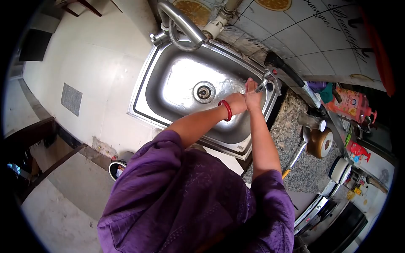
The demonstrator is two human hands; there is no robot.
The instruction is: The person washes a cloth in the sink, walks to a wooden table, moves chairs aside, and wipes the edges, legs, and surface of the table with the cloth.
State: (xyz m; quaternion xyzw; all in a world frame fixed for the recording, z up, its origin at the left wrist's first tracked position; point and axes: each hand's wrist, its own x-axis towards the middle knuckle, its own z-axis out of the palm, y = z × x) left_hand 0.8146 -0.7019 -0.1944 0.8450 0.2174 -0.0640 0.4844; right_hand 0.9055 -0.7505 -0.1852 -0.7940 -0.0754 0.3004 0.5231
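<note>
Left hand (235, 103) pressed against right hand (253, 100); whether either pinches anything cannot be told. Both lie just beside the tap (269, 76), over the sink (179, 74), presumably so that runoff reaches the drain (204, 92).

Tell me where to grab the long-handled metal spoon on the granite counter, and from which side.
Probably best by the yellow grip of the long-handled metal spoon, coming from the wearer's side: that end points toward the wearer, while the bowl end lies close beside the brown pot.
</note>
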